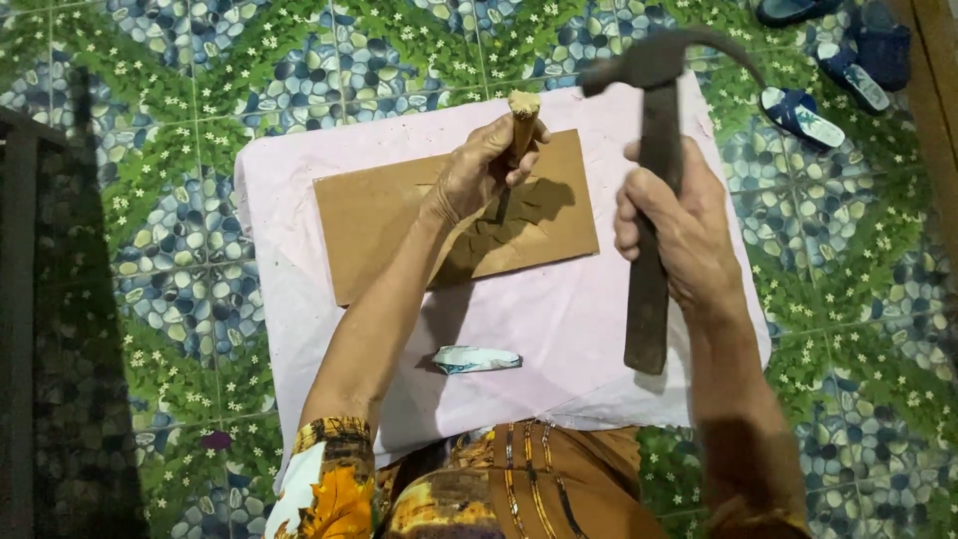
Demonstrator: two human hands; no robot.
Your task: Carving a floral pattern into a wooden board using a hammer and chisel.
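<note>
Pink cloth: left hand grips chisel, right hand hammer.

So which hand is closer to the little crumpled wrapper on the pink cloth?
Left. The left hand grips a chisel over the brown board, up from the wrapper. The right hand holds the hammer farther off to the right.

Place: a home floor used as a workspace.
Evidence: patterned floor tiles; blue sandals lying nearby.
</note>
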